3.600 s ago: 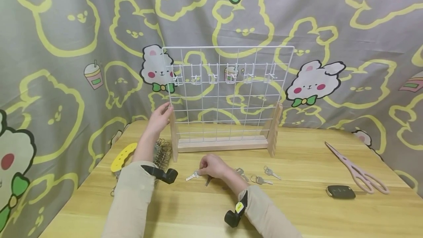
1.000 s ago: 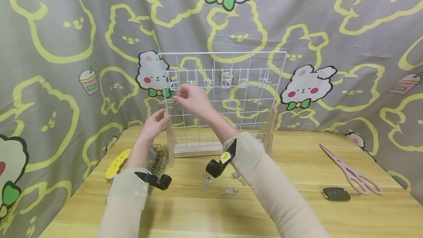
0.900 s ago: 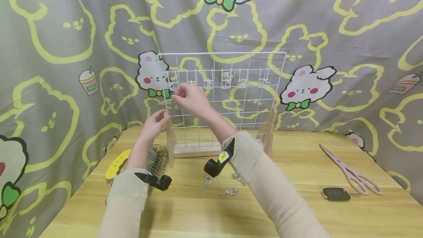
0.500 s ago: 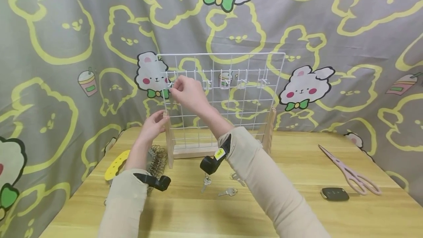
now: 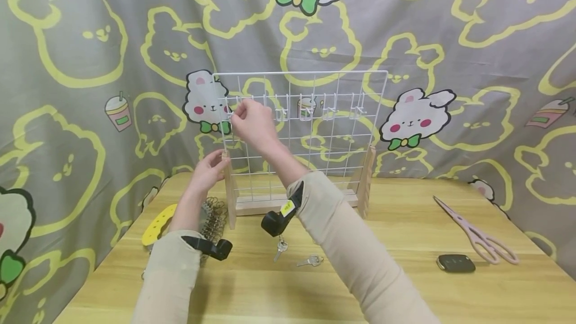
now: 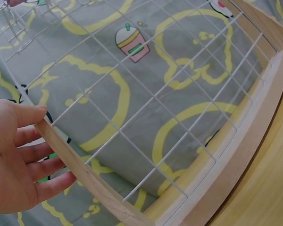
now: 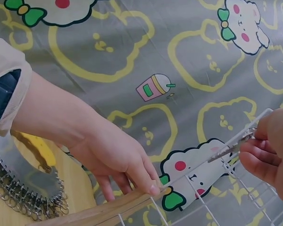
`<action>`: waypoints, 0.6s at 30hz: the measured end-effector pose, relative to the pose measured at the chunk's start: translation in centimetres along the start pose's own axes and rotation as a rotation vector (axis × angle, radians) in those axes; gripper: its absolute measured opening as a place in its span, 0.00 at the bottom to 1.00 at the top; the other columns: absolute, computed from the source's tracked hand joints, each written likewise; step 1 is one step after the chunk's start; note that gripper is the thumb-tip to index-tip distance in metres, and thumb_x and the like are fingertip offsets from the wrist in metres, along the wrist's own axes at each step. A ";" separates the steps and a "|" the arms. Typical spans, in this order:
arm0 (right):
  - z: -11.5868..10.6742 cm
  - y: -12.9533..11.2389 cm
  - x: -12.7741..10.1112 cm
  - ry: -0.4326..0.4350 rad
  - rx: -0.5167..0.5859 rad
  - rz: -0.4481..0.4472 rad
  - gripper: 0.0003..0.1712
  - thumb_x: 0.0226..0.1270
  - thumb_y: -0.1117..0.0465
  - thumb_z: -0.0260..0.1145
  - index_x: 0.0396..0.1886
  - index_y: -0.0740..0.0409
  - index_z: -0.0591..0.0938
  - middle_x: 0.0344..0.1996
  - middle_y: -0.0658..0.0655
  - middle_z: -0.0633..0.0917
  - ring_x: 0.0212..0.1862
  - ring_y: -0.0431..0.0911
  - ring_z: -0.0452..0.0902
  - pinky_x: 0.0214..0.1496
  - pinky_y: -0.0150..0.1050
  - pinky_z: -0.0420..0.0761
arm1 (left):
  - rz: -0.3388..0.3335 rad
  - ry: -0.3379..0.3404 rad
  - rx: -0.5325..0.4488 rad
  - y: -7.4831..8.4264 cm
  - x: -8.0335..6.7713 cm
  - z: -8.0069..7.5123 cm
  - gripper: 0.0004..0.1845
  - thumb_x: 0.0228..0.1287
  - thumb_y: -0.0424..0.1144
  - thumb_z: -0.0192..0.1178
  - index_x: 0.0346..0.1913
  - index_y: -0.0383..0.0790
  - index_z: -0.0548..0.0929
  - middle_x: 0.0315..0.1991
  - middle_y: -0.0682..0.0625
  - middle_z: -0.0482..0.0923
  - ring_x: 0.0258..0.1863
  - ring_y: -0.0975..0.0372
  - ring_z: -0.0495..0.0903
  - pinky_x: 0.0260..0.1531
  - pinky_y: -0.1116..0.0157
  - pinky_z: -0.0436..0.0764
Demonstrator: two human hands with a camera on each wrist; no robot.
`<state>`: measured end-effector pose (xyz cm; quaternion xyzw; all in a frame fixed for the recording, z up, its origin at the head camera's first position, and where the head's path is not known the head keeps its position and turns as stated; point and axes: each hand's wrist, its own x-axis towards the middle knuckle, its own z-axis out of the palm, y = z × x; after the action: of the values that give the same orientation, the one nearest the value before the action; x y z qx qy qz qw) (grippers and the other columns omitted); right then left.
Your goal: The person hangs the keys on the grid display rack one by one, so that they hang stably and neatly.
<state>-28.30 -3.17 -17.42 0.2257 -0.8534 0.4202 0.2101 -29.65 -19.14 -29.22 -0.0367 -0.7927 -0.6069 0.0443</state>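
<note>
Grey patterned cloth [image 5: 157, 76] as backdrop, wood table [image 5: 517, 299] below, bearing: two loose keys [image 5: 310, 261], one black car key [image 5: 456, 263], one pair of pink scissors [image 5: 476, 233], one yellow handle [image 5: 158, 225], one cluster of metal rings [image 5: 217, 217]. Right hand [image 5: 254, 124]: thumb and fingers pinching one silver key [image 7: 222, 152] at the left end of the row of hooks [image 5: 282, 113] on the white wire rack [image 5: 297, 72], ring on hook or off not clear; left hand [image 5: 208, 174]: fingers spread behind the wooden post [image 5: 230, 191], thumb on its front, a loose hold. Advised: post braced, ring turned to face the hook's tip, pinch eased only once the hook bears the weight.
</note>
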 end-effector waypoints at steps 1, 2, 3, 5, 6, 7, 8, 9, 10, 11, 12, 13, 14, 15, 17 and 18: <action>0.1 0.0 0.0 0.001 -0.006 -0.006 0.03 0.61 0.66 0.58 0.32 0.59 0.78 0.24 0.52 0.81 0.24 0.41 0.75 0.23 0.27 0.76 | -0.001 0.002 0.001 0.0 0.0 0.0 0.33 0.71 0.42 0.49 0.72 0.35 0.50 0.69 0.36 0.53 0.65 0.47 0.59 0.60 0.53 0.68; 0.1 0.0 0.0 0.004 -0.014 -0.009 0.03 0.61 0.66 0.58 0.32 0.60 0.78 0.25 0.52 0.81 0.24 0.41 0.75 0.23 0.27 0.75 | 0.000 0.002 0.005 0.0 0.0 0.0 0.33 0.71 0.42 0.49 0.72 0.35 0.50 0.69 0.35 0.52 0.65 0.47 0.59 0.60 0.53 0.68; 0.2 -0.1 0.0 0.006 -0.015 -0.013 0.03 0.61 0.66 0.58 0.32 0.60 0.78 0.24 0.52 0.81 0.24 0.41 0.75 0.23 0.27 0.75 | 0.002 0.002 0.008 0.0 0.0 -0.1 0.33 0.71 0.43 0.49 0.72 0.35 0.50 0.69 0.35 0.52 0.65 0.47 0.59 0.60 0.53 0.68; 0.3 -0.1 0.0 0.016 -0.013 -0.024 0.02 0.61 0.67 0.58 0.31 0.60 0.77 0.24 0.52 0.80 0.24 0.42 0.74 0.22 0.27 0.74 | 0.001 0.002 0.008 -0.1 0.0 -0.1 0.33 0.71 0.43 0.49 0.72 0.35 0.50 0.69 0.35 0.51 0.65 0.47 0.58 0.60 0.52 0.68; 0.3 -0.1 -0.1 0.020 -0.012 -0.031 0.02 0.61 0.68 0.58 0.31 0.60 0.77 0.23 0.52 0.80 0.23 0.41 0.74 0.21 0.27 0.74 | 0.001 0.002 0.008 -0.1 0.0 -0.1 0.33 0.71 0.43 0.49 0.72 0.35 0.50 0.69 0.35 0.51 0.66 0.47 0.58 0.60 0.52 0.68; 0.4 -0.1 -0.1 0.024 -0.011 -0.035 0.02 0.61 0.68 0.58 0.30 0.60 0.76 0.23 0.52 0.80 0.23 0.41 0.74 0.21 0.27 0.73 | 0.001 0.001 0.008 -0.2 0.1 -0.1 0.33 0.71 0.43 0.49 0.72 0.35 0.50 0.69 0.35 0.51 0.66 0.47 0.58 0.60 0.52 0.68; 0.4 -0.1 -0.1 0.028 -0.015 -0.041 0.02 0.61 0.68 0.58 0.30 0.60 0.76 0.23 0.51 0.80 0.22 0.41 0.73 0.21 0.27 0.73 | 0.000 0.000 0.008 -0.2 0.1 -0.1 0.33 0.71 0.43 0.49 0.72 0.35 0.49 0.69 0.35 0.51 0.66 0.47 0.58 0.60 0.53 0.68; 0.5 -0.1 -0.2 0.032 -0.018 -0.047 0.02 0.62 0.68 0.58 0.30 0.60 0.76 0.23 0.51 0.80 0.22 0.41 0.73 0.20 0.27 0.73 | -0.001 0.000 0.007 -0.2 0.1 -0.1 0.34 0.71 0.43 0.49 0.72 0.35 0.49 0.69 0.35 0.51 0.65 0.47 0.58 0.60 0.53 0.68; 0.5 0.0 -0.2 0.035 -0.023 -0.050 0.02 0.62 0.68 0.58 0.30 0.60 0.76 0.23 0.51 0.80 0.22 0.40 0.73 0.20 0.27 0.73 | -0.004 0.001 0.006 -0.2 0.1 -0.1 0.33 0.71 0.43 0.49 0.72 0.35 0.50 0.69 0.35 0.51 0.65 0.47 0.59 0.60 0.53 0.68; 0.6 0.0 -0.2 0.034 -0.025 -0.052 0.02 0.62 0.68 0.58 0.31 0.60 0.76 0.23 0.51 0.80 0.22 0.40 0.73 0.20 0.27 0.73 | -0.004 0.001 0.005 -0.3 0.1 -0.2 0.33 0.71 0.43 0.49 0.72 0.35 0.49 0.69 0.35 0.52 0.65 0.47 0.59 0.60 0.53 0.68; 0.6 0.0 -0.2 0.034 -0.029 -0.055 0.02 0.63 0.67 0.58 0.31 0.61 0.76 0.23 0.52 0.80 0.22 0.40 0.73 0.20 0.27 0.73 | -0.005 0.002 0.006 -0.3 0.1 -0.2 0.33 0.71 0.43 0.49 0.72 0.36 0.50 0.69 0.36 0.52 0.65 0.47 0.59 0.60 0.53 0.69; 0.6 0.1 -0.3 0.034 -0.034 -0.057 0.02 0.63 0.67 0.58 0.32 0.61 0.77 0.24 0.52 0.80 0.22 0.40 0.73 0.20 0.27 0.73 | -0.004 0.002 0.005 -0.3 0.1 -0.2 0.33 0.71 0.43 0.49 0.72 0.36 0.50 0.69 0.36 0.52 0.65 0.47 0.59 0.60 0.53 0.69; 0.7 0.1 -0.3 0.037 -0.046 -0.062 0.02 0.63 0.67 0.58 0.32 0.61 0.77 0.24 0.52 0.81 0.22 0.40 0.74 0.20 0.26 0.73 | -0.002 0.001 0.005 -0.2 0.1 -0.2 0.33 0.71 0.43 0.49 0.72 0.36 0.50 0.69 0.36 0.52 0.65 0.47 0.59 0.60 0.53 0.69; 0.7 0.1 -0.3 0.039 -0.052 -0.064 0.02 0.63 0.67 0.58 0.32 0.62 0.77 0.24 0.53 0.81 0.22 0.40 0.74 0.20 0.26 0.73 | 0.000 0.001 0.006 -0.2 0.1 -0.2 0.33 0.71 0.43 0.49 0.72 0.36 0.50 0.69 0.36 0.52 0.65 0.47 0.59 0.60 0.53 0.68; 0.7 0.2 -0.3 0.043 -0.062 -0.070 0.02 0.63 0.67 0.59 0.32 0.62 0.77 0.25 0.53 0.81 0.22 0.40 0.74 0.20 0.25 0.74 | 0.004 0.001 0.009 -0.2 0.1 -0.2 0.33 0.71 0.43 0.49 0.72 0.36 0.50 0.69 0.36 0.52 0.65 0.47 0.59 0.60 0.53 0.69; 0.8 0.2 -0.3 0.046 -0.070 -0.073 0.02 0.64 0.67 0.59 0.32 0.61 0.77 0.26 0.53 0.82 0.22 0.40 0.74 0.21 0.25 0.74 | 0.005 0.001 0.011 -0.2 0.1 -0.1 0.33 0.71 0.43 0.49 0.72 0.36 0.50 0.69 0.36 0.52 0.65 0.47 0.60 0.60 0.53 0.69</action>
<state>-28.31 -3.64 -18.15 0.2394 -0.8537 0.3874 0.2526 -29.81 -19.33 -29.38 -0.0381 -0.7958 -0.6026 0.0467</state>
